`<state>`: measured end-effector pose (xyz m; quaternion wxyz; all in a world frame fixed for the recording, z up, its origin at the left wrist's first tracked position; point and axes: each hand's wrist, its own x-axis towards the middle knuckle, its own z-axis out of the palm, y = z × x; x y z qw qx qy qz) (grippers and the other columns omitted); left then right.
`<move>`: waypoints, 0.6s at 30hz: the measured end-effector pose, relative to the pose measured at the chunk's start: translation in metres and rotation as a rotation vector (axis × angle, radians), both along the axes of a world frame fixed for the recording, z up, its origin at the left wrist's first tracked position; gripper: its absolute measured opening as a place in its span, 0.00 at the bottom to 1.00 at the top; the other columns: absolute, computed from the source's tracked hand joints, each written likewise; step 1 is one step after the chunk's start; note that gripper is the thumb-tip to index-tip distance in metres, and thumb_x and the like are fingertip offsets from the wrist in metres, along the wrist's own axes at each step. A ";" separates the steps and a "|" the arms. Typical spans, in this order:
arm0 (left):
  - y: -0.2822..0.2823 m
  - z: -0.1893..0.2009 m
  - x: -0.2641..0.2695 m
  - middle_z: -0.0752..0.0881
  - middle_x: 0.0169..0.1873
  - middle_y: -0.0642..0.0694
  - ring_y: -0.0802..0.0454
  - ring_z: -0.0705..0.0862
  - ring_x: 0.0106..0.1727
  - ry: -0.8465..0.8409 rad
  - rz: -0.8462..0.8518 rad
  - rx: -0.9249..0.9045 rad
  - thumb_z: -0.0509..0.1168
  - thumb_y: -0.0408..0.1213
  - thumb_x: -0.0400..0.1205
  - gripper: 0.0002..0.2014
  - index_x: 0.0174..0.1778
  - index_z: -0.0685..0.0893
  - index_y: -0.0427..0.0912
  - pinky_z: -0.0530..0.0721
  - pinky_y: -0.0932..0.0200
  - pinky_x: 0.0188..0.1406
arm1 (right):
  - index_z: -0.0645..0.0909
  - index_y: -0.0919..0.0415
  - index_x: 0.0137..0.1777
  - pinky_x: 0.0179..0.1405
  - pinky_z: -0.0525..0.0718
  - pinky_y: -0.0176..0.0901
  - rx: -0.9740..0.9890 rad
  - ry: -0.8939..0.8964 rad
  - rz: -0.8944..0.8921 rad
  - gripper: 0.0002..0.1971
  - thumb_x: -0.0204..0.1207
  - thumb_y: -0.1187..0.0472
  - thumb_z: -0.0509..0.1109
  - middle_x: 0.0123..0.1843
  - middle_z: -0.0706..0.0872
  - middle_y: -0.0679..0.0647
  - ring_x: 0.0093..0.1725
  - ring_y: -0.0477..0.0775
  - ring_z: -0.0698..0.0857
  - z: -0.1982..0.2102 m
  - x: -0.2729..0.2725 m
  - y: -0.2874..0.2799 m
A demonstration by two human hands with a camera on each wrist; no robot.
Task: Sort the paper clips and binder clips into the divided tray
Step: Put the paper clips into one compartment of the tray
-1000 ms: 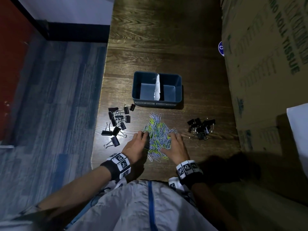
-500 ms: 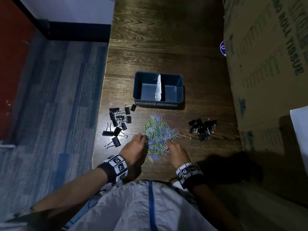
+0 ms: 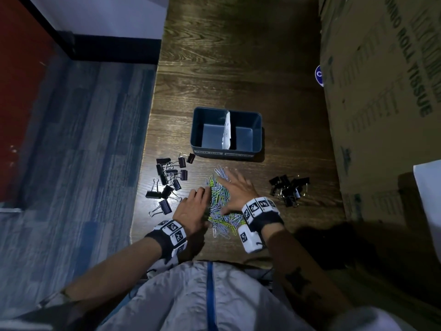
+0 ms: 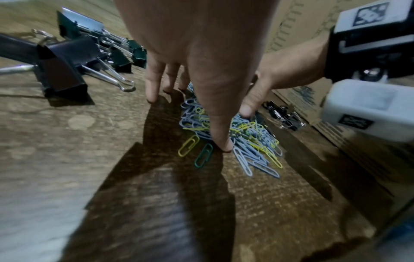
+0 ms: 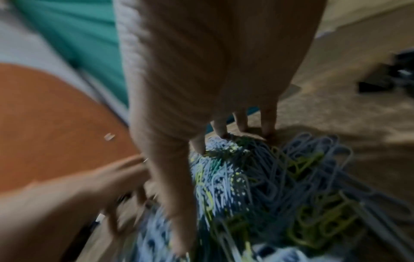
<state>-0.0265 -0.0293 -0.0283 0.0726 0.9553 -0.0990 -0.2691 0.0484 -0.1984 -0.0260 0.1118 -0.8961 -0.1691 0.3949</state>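
Observation:
A heap of blue, yellow and green paper clips (image 3: 218, 201) lies on the dark wooden table in front of the blue divided tray (image 3: 198, 130), whose two compartments are split by a white divider (image 3: 226, 131). My right hand (image 3: 236, 189) lies spread flat on top of the heap, fingers straight. Straight fingers of my left hand (image 3: 192, 206) touch the table at the heap's left edge (image 4: 246, 138). Black binder clips lie in two groups, one to the left (image 3: 169, 180) and one to the right (image 3: 288, 189). Neither hand holds anything.
A tall cardboard box (image 3: 381, 91) stands along the right side of the table, close behind the right binder clips. The table's left edge (image 3: 148, 163) drops to blue floor. Bare wood stretches beyond the tray.
My right hand has slid forward from the heap's near edge and now lies spread over its top. My left hand has stayed at the heap's left side.

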 end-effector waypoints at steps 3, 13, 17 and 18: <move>0.008 0.002 0.005 0.69 0.67 0.39 0.43 0.73 0.64 -0.017 -0.017 -0.106 0.77 0.46 0.72 0.49 0.82 0.54 0.44 0.84 0.49 0.54 | 0.55 0.44 0.87 0.83 0.55 0.65 0.018 -0.059 0.010 0.55 0.65 0.55 0.85 0.90 0.47 0.49 0.87 0.59 0.48 0.003 -0.013 -0.001; 0.026 0.008 0.014 0.87 0.50 0.44 0.54 0.84 0.44 -0.051 0.093 -0.439 0.71 0.30 0.79 0.19 0.66 0.80 0.41 0.76 0.78 0.41 | 0.80 0.49 0.54 0.57 0.86 0.49 0.223 -0.246 -0.300 0.13 0.75 0.64 0.77 0.60 0.78 0.45 0.52 0.48 0.81 0.004 -0.035 -0.016; 0.025 0.018 0.020 0.90 0.41 0.49 0.60 0.87 0.38 -0.056 0.161 -0.515 0.70 0.33 0.80 0.10 0.57 0.87 0.41 0.88 0.61 0.42 | 0.86 0.49 0.62 0.53 0.88 0.41 0.195 -0.306 -0.343 0.18 0.79 0.71 0.70 0.58 0.89 0.50 0.47 0.49 0.87 0.009 -0.031 -0.018; 0.024 0.021 0.021 0.91 0.41 0.49 0.60 0.88 0.38 -0.076 0.159 -0.516 0.70 0.33 0.80 0.09 0.56 0.88 0.42 0.88 0.59 0.42 | 0.86 0.48 0.62 0.51 0.89 0.42 0.176 -0.305 -0.352 0.18 0.80 0.71 0.69 0.57 0.90 0.51 0.46 0.49 0.87 0.007 -0.032 -0.018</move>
